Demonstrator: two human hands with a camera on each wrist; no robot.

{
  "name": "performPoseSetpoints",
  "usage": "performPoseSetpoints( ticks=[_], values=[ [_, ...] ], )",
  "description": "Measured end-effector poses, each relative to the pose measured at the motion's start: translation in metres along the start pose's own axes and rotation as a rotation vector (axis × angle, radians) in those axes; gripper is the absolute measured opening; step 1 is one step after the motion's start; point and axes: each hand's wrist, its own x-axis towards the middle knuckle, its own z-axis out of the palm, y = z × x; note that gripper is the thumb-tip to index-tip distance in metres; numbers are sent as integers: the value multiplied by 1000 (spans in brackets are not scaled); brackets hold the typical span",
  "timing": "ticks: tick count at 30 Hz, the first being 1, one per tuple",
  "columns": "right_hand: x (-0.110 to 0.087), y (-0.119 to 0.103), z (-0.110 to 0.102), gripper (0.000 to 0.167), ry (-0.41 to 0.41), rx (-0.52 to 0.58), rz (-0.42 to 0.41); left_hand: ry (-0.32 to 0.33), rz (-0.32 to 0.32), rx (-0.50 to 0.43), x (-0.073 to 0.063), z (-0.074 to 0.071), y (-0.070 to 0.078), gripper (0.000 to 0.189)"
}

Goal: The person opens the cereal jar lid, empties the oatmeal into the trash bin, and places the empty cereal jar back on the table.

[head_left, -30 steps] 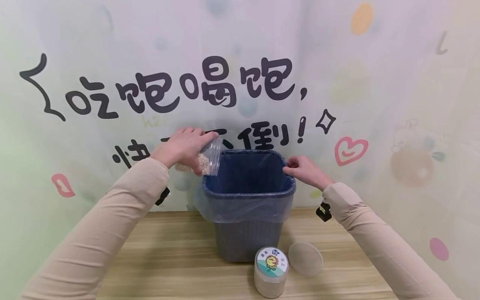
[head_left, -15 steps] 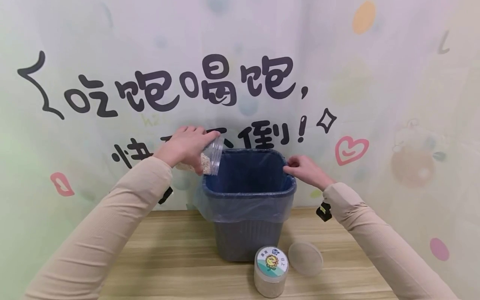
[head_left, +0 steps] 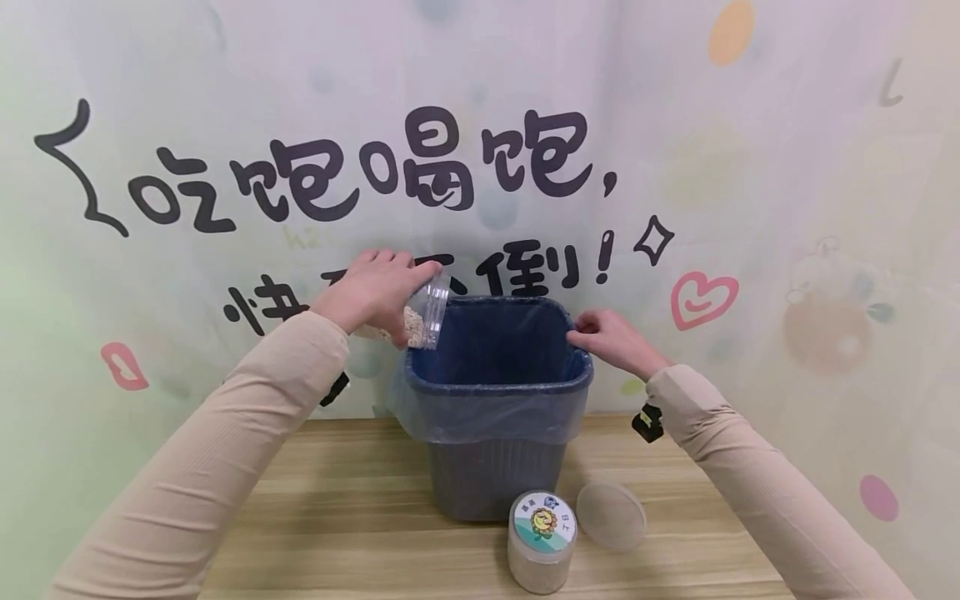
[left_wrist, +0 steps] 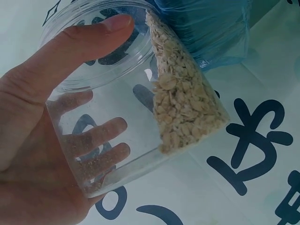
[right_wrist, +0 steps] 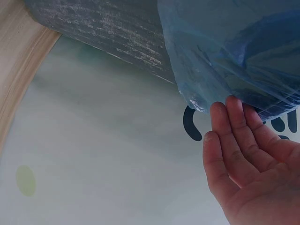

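Observation:
My left hand (head_left: 372,293) grips a clear plastic jar (left_wrist: 124,161) around its side. The jar lies tilted, its uncovered mouth at the left rim of a dark blue trash can (head_left: 498,479). Rolled oats (left_wrist: 180,101) are banked along the jar's lower wall, up to its mouth. A translucent blue bag (head_left: 491,417) lines the can and folds over its rim. My right hand (head_left: 611,340) holds the can's right rim with the thumb on top. In the right wrist view, its fingers (left_wrist: 117,26) are not shown; that view shows fingertips (right_wrist: 234,103) against the bag's outside.
A lidded jar (head_left: 540,567) with a sunflower label stands in front of the can. Beside it a round translucent lid (head_left: 611,517) lies on the wooden table (head_left: 337,517). A printed backdrop (head_left: 750,150) rises directly behind the can.
My left hand and the jar have shifted very slightly to the right. The right hand keeps its place on the rim.

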Motion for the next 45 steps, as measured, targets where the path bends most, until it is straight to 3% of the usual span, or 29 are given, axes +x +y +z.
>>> performPoseSetpoints(
  ticks=[45],
  values=[
    [1, 1, 2, 25, 13, 11, 1, -55, -64, 47, 13, -4, 14, 104]
  ],
)
